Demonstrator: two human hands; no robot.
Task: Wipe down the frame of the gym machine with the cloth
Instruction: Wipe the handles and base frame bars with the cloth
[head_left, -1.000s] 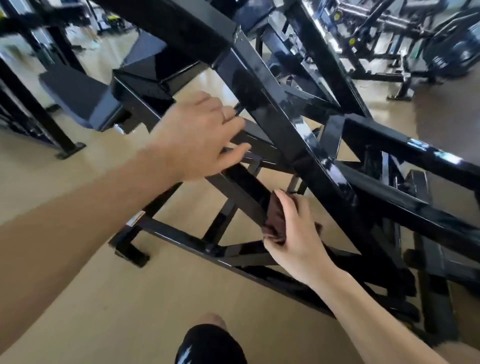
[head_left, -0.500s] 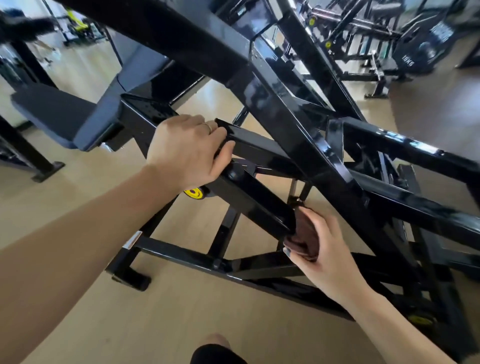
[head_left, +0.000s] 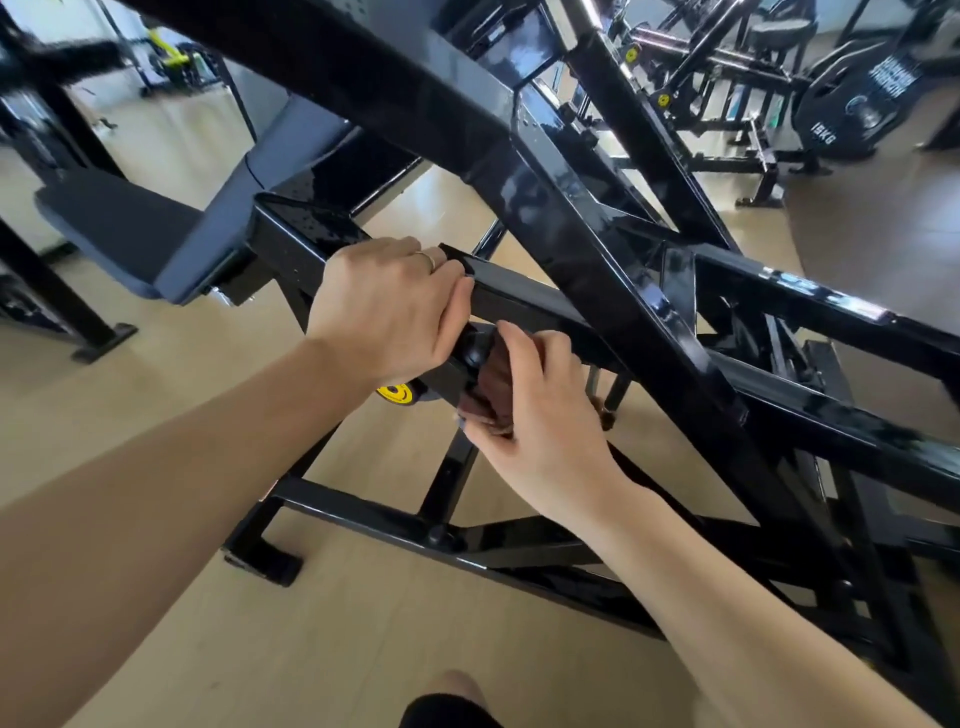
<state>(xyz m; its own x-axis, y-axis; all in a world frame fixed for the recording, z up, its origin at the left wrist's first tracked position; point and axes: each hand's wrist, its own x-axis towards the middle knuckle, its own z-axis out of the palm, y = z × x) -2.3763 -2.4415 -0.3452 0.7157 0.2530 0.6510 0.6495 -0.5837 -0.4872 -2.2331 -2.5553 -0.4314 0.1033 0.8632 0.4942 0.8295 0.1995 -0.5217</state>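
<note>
Since earlier: my right hand (head_left: 540, 410) slid brown cloth (head_left: 491, 387) up frame bar (head_left: 524, 304) beside left hand (head_left: 387, 306), which grips bar. Cloth soft, bunched in palm; glossy steel rigid.

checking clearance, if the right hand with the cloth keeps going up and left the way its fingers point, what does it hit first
Probably the left hand, which grips the black frame bar just above the right hand and brown cloth. Depth is unclear.
</note>
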